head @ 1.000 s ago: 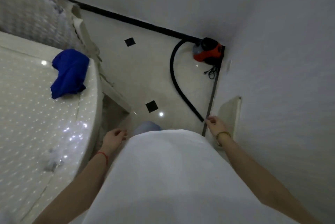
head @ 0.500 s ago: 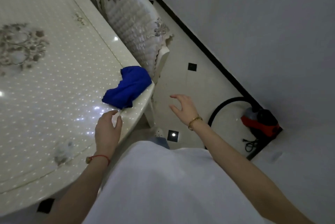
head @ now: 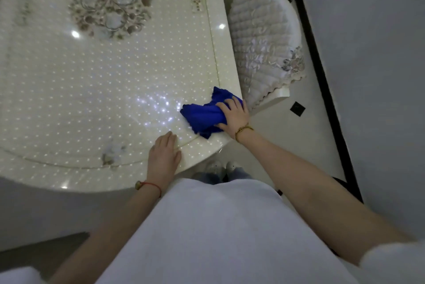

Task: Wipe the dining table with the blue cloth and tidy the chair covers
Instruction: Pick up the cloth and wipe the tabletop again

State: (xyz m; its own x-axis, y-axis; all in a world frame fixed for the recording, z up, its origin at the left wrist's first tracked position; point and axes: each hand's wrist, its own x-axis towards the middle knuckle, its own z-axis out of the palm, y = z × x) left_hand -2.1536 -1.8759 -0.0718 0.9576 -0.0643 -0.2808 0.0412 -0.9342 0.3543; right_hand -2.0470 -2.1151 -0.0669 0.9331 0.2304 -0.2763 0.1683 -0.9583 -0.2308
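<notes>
The right hand (head: 234, 116) lies on the blue cloth (head: 205, 115), its grip grasping the fabric: the fingers curl over the top of the bunched cloth and the thumb presses in from the near side. The cloth is crumpled into a loose wad and sits on the desk (head: 115, 72) at its rounded near right corner, close to the edge. The left hand (head: 163, 157) rests flat on the desk, palm down, its grip released with the fingers straight and close together; it lies near the curved edge, just beside the cloth but apart from it. A red string bracelet (head: 150, 185) circles the left wrist and a gold bangle (head: 243, 130) the right. The desk top is cream with a pattern of small pale dots, a thin inlaid line following its rim, and a round floral medallion (head: 110, 8) farther in. Bright light spots glint on the glossy surface just left of the cloth. Beside the desk's right edge stands a chair with a quilted white chair cover (head: 262, 40) trimmed with floral embroidery and a scalloped hem, draped over the chair back. Past the chair is pale tiled floor (head: 276, 141) with a small dark diamond inset, and a black baseboard runs along the foot of the wall. The person wears a white top, and two light shoes show below the desk edge.
</notes>
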